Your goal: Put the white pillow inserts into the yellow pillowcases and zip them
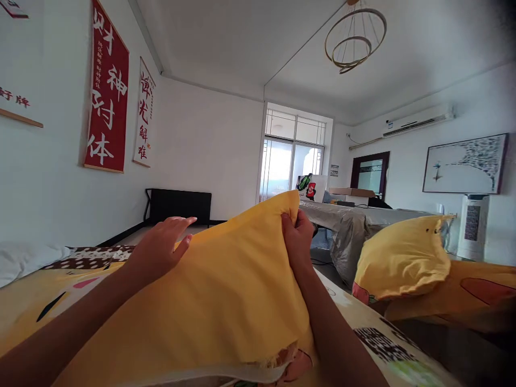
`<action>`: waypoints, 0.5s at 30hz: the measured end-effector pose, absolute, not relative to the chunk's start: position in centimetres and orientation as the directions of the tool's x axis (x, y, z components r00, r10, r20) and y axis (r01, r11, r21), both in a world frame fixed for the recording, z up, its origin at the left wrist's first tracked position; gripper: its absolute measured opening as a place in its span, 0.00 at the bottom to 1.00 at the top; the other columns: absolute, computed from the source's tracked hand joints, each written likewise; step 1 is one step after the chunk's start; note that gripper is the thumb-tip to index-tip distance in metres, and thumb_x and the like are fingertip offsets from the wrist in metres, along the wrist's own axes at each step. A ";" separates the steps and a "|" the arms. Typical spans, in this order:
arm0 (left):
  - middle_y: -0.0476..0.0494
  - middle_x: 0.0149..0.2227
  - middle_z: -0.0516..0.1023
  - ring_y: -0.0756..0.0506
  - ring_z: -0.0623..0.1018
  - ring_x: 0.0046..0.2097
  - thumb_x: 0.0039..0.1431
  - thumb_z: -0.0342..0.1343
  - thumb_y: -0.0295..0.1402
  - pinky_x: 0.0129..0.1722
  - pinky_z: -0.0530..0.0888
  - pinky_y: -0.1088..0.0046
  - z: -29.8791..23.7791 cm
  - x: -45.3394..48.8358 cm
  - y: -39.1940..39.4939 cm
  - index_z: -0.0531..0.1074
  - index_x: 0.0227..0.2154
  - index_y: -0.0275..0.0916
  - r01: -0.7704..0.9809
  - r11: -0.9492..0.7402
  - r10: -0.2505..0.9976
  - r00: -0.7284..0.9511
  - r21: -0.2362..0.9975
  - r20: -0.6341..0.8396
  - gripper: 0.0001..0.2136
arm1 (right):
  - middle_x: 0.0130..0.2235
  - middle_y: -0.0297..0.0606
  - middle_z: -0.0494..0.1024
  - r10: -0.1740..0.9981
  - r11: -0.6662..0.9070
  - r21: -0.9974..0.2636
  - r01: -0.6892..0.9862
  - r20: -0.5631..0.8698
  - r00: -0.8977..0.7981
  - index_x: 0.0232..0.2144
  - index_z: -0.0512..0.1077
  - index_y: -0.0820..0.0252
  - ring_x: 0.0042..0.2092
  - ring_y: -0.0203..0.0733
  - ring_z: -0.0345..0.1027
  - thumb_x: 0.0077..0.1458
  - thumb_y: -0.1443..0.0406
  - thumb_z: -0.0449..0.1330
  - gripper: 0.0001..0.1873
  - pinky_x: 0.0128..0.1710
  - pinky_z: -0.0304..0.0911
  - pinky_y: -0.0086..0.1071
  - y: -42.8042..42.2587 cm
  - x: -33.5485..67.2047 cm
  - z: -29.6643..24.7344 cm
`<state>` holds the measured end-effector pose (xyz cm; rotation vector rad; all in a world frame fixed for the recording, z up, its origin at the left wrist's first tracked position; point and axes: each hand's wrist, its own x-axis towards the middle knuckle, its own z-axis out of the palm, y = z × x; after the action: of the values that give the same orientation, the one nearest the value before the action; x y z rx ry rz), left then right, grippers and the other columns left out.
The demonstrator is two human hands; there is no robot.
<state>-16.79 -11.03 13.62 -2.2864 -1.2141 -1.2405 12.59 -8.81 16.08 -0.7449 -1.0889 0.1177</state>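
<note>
Yellow cloth makes up the pillowcase (234,279), which is raised in front of the person above the bed's printed sheet (24,314). Its long axis slants, rising from the near left to a top corner that points up and away, towards the right. The right hand (297,236) holds that corner, thumb and fingers closed on the fabric. The left hand (163,247) is spread, palm down, with its thumb apart from the fingers, at the left part of the pillowcase's upper edge; whether it presses on the cloth cannot be told.

Along the pillowcase's near lower side runs a frayed hem with a white layer showing beneath; what lies inside is hidden. Beyond its held corner stands a table (387,216) under a grey cover, carrying a cardboard box (351,192) whose contents are out of sight and a white package (318,187) with green and red pictures.

Left of the pillowcase lies a white pillow (30,263). Well to its right is a second yellow cushion (403,260), and past that a white tower appliance (472,226). Behind its upper edge, at the far wall, sits a black panel (180,207).
</note>
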 end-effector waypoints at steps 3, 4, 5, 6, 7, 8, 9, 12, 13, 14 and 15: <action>0.38 0.50 0.74 0.37 0.72 0.50 0.57 0.42 0.53 0.46 0.69 0.65 15.2 -18.9 -8.0 0.68 0.51 0.38 0.712 -0.509 0.857 0.367 0.484 0.361 0.29 | 0.27 0.31 0.66 0.329 0.784 -0.538 0.310 0.784 0.527 0.30 0.66 0.60 0.29 0.34 0.58 0.48 0.59 0.57 0.11 0.27 0.58 0.27 -10.2 12.9 16.4; 0.40 0.44 0.77 0.38 0.74 0.44 0.57 0.41 0.55 0.40 0.70 0.69 15.1 -19.2 -7.6 0.71 0.46 0.37 0.671 -0.469 0.877 0.431 0.574 0.213 0.29 | 0.27 0.31 0.66 0.295 0.784 -0.524 0.333 0.787 0.542 0.29 0.66 0.60 0.29 0.34 0.57 0.48 0.59 0.57 0.10 0.27 0.57 0.27 -10.4 13.3 16.4; 0.43 0.38 0.78 0.40 0.75 0.39 0.57 0.41 0.56 0.34 0.69 0.72 14.9 -19.3 -7.6 0.73 0.42 0.37 0.638 -0.444 0.867 0.484 0.630 0.121 0.28 | 0.27 0.31 0.66 0.269 0.779 -0.518 0.353 0.785 0.559 0.29 0.65 0.60 0.29 0.34 0.57 0.48 0.59 0.56 0.10 0.27 0.57 0.27 -10.3 13.7 16.3; 0.45 0.34 0.77 0.42 0.75 0.35 0.56 0.42 0.56 0.31 0.67 0.73 14.7 -19.1 -7.9 0.74 0.38 0.37 0.617 -0.444 0.852 0.514 0.649 0.094 0.27 | 0.27 0.31 0.66 0.252 0.771 -0.522 0.364 0.776 0.578 0.29 0.65 0.60 0.28 0.34 0.57 0.47 0.59 0.56 0.10 0.27 0.57 0.27 -10.2 14.2 16.2; 0.46 0.32 0.77 0.43 0.74 0.33 0.55 0.44 0.55 0.29 0.65 0.75 14.5 -18.7 -8.5 0.74 0.36 0.37 0.611 -0.468 0.843 0.525 0.638 0.116 0.25 | 0.27 0.31 0.66 0.243 0.763 -0.532 0.367 0.762 0.601 0.29 0.65 0.61 0.28 0.34 0.57 0.47 0.59 0.56 0.11 0.27 0.56 0.27 -9.9 14.8 16.0; 0.48 0.31 0.76 0.43 0.73 0.32 0.54 0.48 0.54 0.28 0.64 0.75 14.4 -18.1 -9.3 0.73 0.35 0.38 0.619 -0.495 0.839 0.523 0.610 0.150 0.23 | 0.27 0.31 0.66 0.236 0.755 -0.548 0.360 0.740 0.630 0.29 0.65 0.61 0.28 0.34 0.57 0.46 0.58 0.56 0.11 0.26 0.56 0.27 -9.5 15.3 15.8; 0.49 0.31 0.76 0.44 0.73 0.32 0.53 0.50 0.53 0.28 0.63 0.76 14.4 -17.4 -10.2 0.73 0.36 0.39 0.633 -0.517 0.837 0.515 0.575 0.186 0.22 | 0.27 0.31 0.66 0.231 0.753 -0.561 0.344 0.715 0.660 0.29 0.65 0.61 0.28 0.34 0.57 0.46 0.58 0.55 0.12 0.26 0.57 0.27 -9.2 15.8 15.5; 0.50 0.28 0.75 0.45 0.72 0.30 0.53 0.48 0.54 0.28 0.61 0.76 15.0 -15.4 -13.2 0.74 0.33 0.40 0.700 -0.538 0.843 0.458 0.470 0.282 0.21 | 0.26 0.31 0.65 0.187 0.767 -0.567 0.300 0.644 0.742 0.28 0.64 0.60 0.27 0.34 0.56 0.44 0.57 0.56 0.13 0.26 0.57 0.28 -8.2 16.8 14.9; 0.51 0.25 0.74 0.46 0.71 0.28 0.54 0.46 0.54 0.28 0.61 0.76 15.4 -15.0 -13.9 0.74 0.31 0.41 0.725 -0.539 0.841 0.431 0.429 0.327 0.22 | 0.26 0.31 0.64 0.169 0.772 -0.564 0.292 0.626 0.761 0.27 0.63 0.60 0.27 0.34 0.56 0.43 0.56 0.56 0.13 0.26 0.57 0.28 -8.0 16.9 14.8; 0.51 0.23 0.72 0.47 0.69 0.27 0.55 0.44 0.55 0.28 0.60 0.76 15.9 -14.8 -14.5 0.73 0.28 0.40 0.752 -0.538 0.833 0.406 0.380 0.374 0.23 | 0.26 0.31 0.64 0.163 0.778 -0.562 0.281 0.613 0.773 0.27 0.63 0.60 0.27 0.34 0.56 0.43 0.56 0.56 0.13 0.26 0.57 0.28 -7.9 16.9 14.8; 0.51 0.21 0.70 0.48 0.68 0.26 0.56 0.42 0.55 0.28 0.60 0.76 16.5 -14.8 -14.9 0.71 0.26 0.40 0.787 -0.526 0.827 0.382 0.324 0.413 0.24 | 0.26 0.31 0.64 0.171 0.782 -0.563 0.267 0.606 0.777 0.26 0.63 0.60 0.27 0.34 0.56 0.42 0.56 0.57 0.14 0.26 0.57 0.28 -7.8 16.7 14.8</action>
<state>-14.84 -14.93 16.49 -2.6728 -1.5628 -0.8695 16.71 -7.81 14.83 -0.6843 -0.6929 -0.0564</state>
